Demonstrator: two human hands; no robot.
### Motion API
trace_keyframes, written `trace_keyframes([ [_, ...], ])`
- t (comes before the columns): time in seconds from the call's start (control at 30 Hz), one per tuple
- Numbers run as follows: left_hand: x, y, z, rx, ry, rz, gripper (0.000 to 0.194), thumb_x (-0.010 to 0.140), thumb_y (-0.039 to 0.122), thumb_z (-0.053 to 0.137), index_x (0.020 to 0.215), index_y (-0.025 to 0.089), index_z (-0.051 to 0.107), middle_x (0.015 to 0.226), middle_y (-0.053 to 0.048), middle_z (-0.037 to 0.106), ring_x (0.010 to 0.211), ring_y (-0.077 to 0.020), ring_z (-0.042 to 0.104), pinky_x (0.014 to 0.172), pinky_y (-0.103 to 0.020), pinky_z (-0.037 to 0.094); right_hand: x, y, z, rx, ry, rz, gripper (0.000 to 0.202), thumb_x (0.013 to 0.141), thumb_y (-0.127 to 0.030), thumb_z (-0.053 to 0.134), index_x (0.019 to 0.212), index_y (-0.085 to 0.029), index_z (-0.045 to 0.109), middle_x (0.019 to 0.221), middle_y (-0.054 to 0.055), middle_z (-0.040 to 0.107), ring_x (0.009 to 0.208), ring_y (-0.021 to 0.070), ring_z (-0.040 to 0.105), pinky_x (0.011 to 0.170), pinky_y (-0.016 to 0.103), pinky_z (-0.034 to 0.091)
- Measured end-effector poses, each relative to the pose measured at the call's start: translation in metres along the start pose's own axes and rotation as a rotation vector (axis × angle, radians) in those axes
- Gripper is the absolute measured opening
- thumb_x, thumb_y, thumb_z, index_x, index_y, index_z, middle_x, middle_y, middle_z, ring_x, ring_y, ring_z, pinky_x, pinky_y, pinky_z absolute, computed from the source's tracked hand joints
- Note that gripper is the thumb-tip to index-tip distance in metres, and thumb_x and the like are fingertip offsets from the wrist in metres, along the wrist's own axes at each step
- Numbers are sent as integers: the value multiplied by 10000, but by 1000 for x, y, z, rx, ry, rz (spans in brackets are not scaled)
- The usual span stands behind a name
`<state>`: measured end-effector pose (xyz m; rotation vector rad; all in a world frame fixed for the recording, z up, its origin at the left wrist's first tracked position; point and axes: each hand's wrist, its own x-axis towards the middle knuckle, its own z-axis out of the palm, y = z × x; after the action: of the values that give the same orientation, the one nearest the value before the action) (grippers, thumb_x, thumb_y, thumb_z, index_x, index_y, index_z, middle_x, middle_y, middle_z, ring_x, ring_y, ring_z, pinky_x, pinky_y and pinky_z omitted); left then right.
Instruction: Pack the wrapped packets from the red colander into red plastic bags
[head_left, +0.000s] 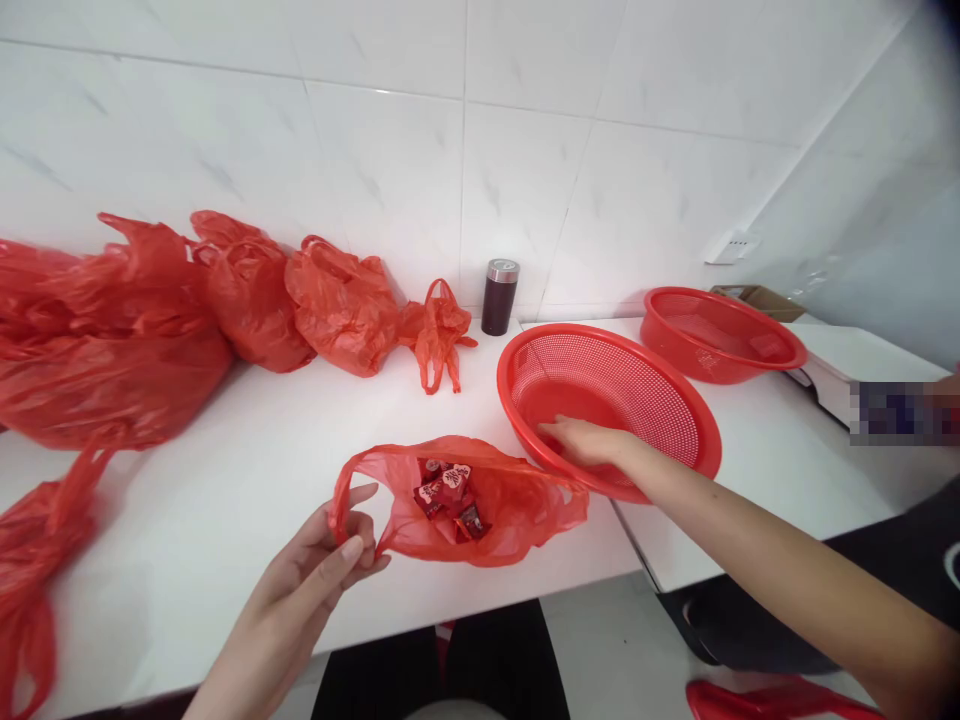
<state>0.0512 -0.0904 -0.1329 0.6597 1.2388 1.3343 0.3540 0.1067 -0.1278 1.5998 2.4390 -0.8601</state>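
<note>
Two white tabletops [247,440] meet at a seam that runs under the round red perforated plastic basin [660,400]. The front edge passes just below the open translucent red plastic bag [517,510]; bare white surface lies between that bag and the row at the wall, and more lies right of the basin. The bag's right end is beside the basin's rim.

The left hand [330,560] has its fingers curled around the bag's handle loop, holding the mouth open. The right hand [581,440] reaches over the rim into the perforated basin, fingers pointing down inward; whether they grip anything, I cannot tell.

Inside the bag sit several small red printed packets [452,490], overlapping too much to count. At the back are two rounded, filled red bags [345,305], one small crumpled red bag [439,325] and a bulky red heap of bags [112,340], number unclear; another red bag [41,570] lies at the left edge. One dark tumbler with a silver lid [499,297] stands upright, and one second red basin [720,335] sits behind right.

White marbled tiles [375,150] form the wall, with one white socket [733,247]. Pale floor [607,640] shows below.
</note>
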Motion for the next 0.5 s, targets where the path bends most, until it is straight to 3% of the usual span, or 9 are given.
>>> trace_keyframes([
  [0.1,0,-3,-6,-10,67,45,266,714,362,765,942,232,718,978,-30,633,921,-196,577,896,-348,529,7,3,4,21,-21,-53,128,719,-129,648,759,-250,663,750,9,659,640,185,613,584,312,468],
  [0.17,0,-4,-12,-14,131,56,260,682,383,789,879,227,723,1000,-28,655,974,-209,581,890,-339,542,8,-2,-5,14,62,-61,126,725,-110,619,771,-227,624,724,11,633,645,172,593,601,306,453],
  [0.27,-1,-7,-20,18,157,35,288,675,406,795,897,237,724,980,-23,673,1001,-211,596,844,-289,561,1,-23,-21,28,317,-81,153,819,-185,540,964,-230,551,878,27,627,779,172,589,700,318,457],
  [0.33,-2,-8,-22,48,143,33,274,691,402,786,899,237,724,965,-17,674,969,-197,615,818,-253,564,-10,-48,-23,111,465,-205,197,883,-262,489,1080,-251,504,978,28,623,849,164,592,752,319,472],
  [0.4,-2,-7,-21,69,139,41,265,691,399,787,894,239,724,961,-10,680,916,-178,634,782,-220,567,-24,-76,-16,146,458,-394,258,905,-320,496,1159,-276,504,1063,33,621,905,167,603,785,323,495],
  [0.5,-4,-1,-21,131,137,65,276,684,418,787,880,231,731,894,-14,694,851,-170,650,735,-191,575,-41,-107,7,-144,412,-556,364,870,-343,591,1229,-289,551,1267,92,543,1113,254,548,890,410,483],
])
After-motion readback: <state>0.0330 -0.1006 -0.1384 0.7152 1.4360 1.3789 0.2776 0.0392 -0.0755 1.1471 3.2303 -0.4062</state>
